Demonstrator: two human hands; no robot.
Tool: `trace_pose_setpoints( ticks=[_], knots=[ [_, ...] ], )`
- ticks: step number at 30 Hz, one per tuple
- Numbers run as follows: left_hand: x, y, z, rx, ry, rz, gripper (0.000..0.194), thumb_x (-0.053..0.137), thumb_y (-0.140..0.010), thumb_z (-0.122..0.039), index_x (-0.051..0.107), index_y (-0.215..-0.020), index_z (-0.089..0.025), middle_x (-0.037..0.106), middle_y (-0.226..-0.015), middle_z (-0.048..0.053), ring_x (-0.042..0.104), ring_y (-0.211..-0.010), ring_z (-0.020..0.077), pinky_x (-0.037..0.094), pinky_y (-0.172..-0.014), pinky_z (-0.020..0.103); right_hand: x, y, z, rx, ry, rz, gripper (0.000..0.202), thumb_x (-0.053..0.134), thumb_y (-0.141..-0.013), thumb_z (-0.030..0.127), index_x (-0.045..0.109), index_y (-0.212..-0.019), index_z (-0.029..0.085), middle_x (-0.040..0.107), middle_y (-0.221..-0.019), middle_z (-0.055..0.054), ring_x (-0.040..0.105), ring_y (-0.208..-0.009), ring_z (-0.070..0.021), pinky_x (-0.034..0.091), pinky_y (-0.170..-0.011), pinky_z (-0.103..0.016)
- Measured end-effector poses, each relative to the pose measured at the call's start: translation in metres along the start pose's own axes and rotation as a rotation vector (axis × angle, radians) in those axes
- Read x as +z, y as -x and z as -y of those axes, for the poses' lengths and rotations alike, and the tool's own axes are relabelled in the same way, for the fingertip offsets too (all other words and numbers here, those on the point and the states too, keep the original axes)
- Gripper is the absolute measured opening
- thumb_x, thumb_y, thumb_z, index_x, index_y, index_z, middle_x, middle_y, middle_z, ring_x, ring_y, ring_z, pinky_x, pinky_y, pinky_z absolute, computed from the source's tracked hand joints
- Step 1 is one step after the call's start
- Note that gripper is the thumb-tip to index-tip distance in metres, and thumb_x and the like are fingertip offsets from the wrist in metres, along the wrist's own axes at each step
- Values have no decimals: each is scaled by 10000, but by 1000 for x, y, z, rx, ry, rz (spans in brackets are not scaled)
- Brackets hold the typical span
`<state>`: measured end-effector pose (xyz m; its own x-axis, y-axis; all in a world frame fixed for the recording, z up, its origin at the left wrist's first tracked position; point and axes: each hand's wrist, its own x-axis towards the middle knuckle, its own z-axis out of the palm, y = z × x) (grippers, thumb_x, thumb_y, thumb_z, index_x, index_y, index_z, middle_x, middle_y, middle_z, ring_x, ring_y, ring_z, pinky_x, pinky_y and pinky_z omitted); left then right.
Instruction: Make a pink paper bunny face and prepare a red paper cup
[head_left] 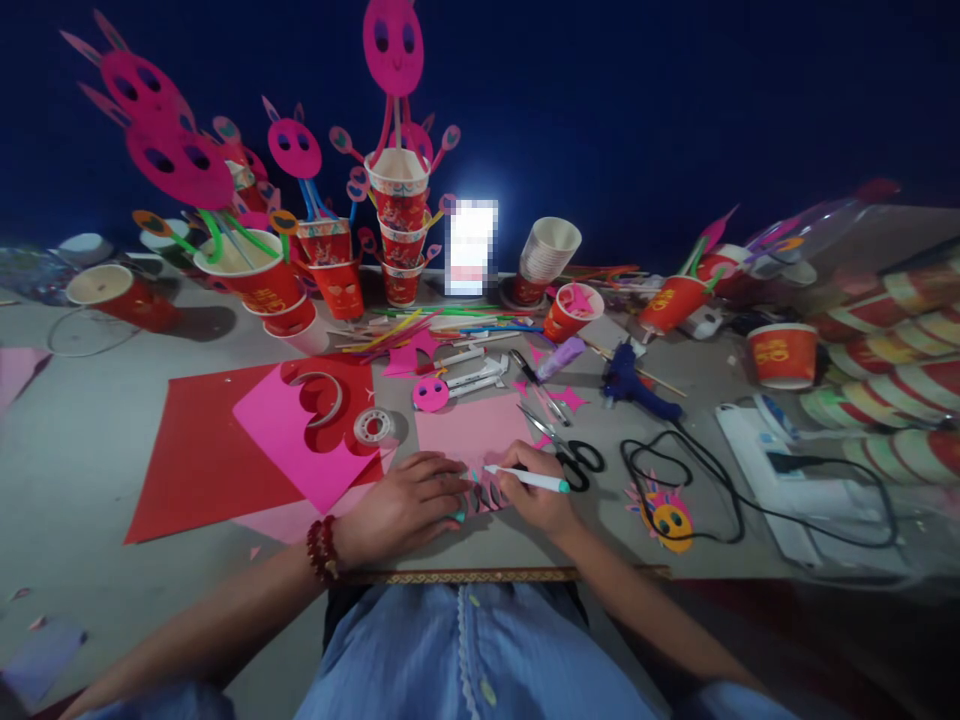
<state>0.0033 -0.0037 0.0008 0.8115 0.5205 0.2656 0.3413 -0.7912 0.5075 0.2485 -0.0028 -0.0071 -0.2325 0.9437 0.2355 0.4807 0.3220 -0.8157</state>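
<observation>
A light pink sheet of paper (469,425) lies before me, with small dark and teal marks near its lower edge. My right hand (540,490) holds a white marker (531,478) with a teal end, its tip over the marks. Resting flat on the sheet's lower left, my left hand (412,505) has its fingers extended; something small and teal, perhaps a cap, shows by its fingertips. Black-handled scissors (581,460) lie right of the sheet. A round pink face cutout (430,393) touches its top left corner.
Red paper (195,450), a magenta sheet (300,450) and a tape roll (373,427) lie left. A blue glue gun (637,385), its cord and a white power strip (780,490) are right. Red paper cups (341,290) with pink figures stand behind, near a bright screen (471,245).
</observation>
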Motion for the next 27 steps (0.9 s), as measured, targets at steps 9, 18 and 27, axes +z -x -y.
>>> trace_pose_setpoints(
  ticks=[9,18,27],
  knots=[
    [-2,-1,-1,0,11,4,250,530,-1005,-337,622,-1195,-202,691,-1287,86,523,-1302,248,393,-1118,463,-1,0,1,1,12,5,178,523,-827,197,489,-656,235,485,-550,50,452,-505,-134,346,-530,-264],
    [-3,-2,-1,6,0,2,225,535,-1005,-324,630,-1165,-197,685,-1304,72,530,-1298,260,389,-1115,462,0,1,0,1,13,20,179,519,-821,198,502,-646,232,514,-549,41,473,-515,-140,359,-547,-269],
    [-2,-1,-1,6,1,0,213,539,-1003,-325,636,-1148,-202,688,-1297,78,528,-1305,253,387,-1125,466,0,1,1,7,8,22,174,515,-775,170,481,-617,236,512,-540,44,464,-504,-136,355,-548,-272]
  ],
)
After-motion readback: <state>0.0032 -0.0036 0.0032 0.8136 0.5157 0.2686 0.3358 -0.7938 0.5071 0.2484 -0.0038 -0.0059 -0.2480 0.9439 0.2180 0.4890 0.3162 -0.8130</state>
